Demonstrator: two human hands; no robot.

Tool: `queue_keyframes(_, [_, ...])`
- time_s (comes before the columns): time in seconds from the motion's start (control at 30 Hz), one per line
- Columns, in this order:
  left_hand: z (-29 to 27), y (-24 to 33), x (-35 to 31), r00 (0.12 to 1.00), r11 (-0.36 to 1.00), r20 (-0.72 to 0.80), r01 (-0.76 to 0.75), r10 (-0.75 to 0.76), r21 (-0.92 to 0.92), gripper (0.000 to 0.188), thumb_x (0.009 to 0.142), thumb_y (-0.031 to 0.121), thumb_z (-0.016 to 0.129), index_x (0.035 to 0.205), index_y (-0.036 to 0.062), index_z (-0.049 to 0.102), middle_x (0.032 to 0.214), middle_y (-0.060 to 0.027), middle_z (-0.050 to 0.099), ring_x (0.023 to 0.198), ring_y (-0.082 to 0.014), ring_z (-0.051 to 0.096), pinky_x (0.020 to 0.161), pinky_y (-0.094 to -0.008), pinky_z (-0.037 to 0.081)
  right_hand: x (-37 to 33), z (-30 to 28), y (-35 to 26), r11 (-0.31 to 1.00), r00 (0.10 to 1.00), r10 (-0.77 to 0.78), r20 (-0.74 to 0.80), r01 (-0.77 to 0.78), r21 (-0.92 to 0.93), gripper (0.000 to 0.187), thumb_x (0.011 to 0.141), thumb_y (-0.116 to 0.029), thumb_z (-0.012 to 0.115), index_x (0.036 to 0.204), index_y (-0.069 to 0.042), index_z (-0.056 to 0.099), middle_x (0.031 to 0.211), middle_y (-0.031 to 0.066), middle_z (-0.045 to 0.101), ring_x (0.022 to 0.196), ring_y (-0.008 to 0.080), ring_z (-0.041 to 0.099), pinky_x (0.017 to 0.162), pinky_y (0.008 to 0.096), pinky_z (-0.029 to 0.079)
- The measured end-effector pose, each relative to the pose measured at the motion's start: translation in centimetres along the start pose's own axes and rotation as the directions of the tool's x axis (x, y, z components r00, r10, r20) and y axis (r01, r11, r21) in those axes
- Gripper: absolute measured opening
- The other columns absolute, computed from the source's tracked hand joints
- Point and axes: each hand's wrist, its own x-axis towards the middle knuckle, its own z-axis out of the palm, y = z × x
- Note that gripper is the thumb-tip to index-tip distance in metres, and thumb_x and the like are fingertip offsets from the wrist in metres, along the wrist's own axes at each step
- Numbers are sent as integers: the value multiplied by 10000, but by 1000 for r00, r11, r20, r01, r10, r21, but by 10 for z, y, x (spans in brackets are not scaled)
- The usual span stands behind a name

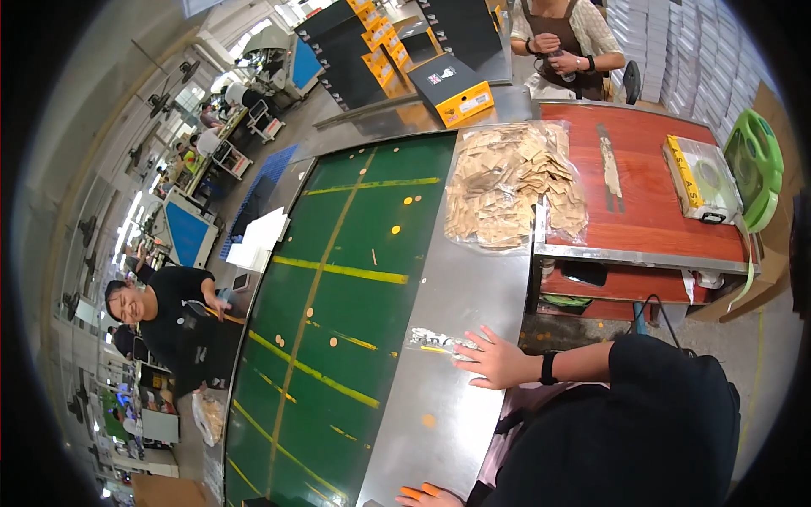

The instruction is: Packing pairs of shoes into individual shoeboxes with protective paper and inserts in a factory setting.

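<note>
My right hand [490, 360], with a black band at its wrist, rests on the metal table edge [460, 291] with its fingers spread and nothing gripped. Its fingertips touch or lie beside a crumpled, printed strip of clear and silvery film [439, 340]. At the bottom edge my left hand [429, 497] shows only in part, with orange fingertip covers. Its fingers lie apart on the same metal edge. Beyond both hands runs a green conveyor belt [338, 304] with yellow tape lines and a few small round orange and tan stickers.
A heap of small brown paper packets [511, 186] lies on clear plastic beside a red-brown table [642, 169]. That table bears a boxed tape roll [705, 182] and a green reel [752, 169]. Black-and-orange boxes [452, 89] stand at the back. Co-workers are across the belt [182, 317] and beyond the table [562, 51].
</note>
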Motion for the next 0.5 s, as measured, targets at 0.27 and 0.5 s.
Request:
queue_keyframes(0.27, [14, 1, 5, 959, 939, 229, 224, -164, -263, 597, 899, 348, 575, 1416, 77, 451, 1480, -225, 392, 1371, -442, 333, 1122, -555, 246, 9, -1, 2, 1000, 991, 30, 132, -30, 0, 510, 846, -405, 650, 1277, -142, 580, 1404, 116, 488, 1312, 412, 402, 1070, 629, 271])
queue_keyframes(0.5, [21, 38, 18, 948, 873, 245, 287, -201, -394, 574, 908, 389, 551, 1401, 106, 471, 1497, -200, 363, 1374, -446, 300, 1127, -592, 196, 13, 12, 40, 996, 978, 2, 210, 15, -83, 568, 812, -319, 657, 1311, -72, 549, 1474, 194, 406, 1379, 480, 286, 1115, 643, 173])
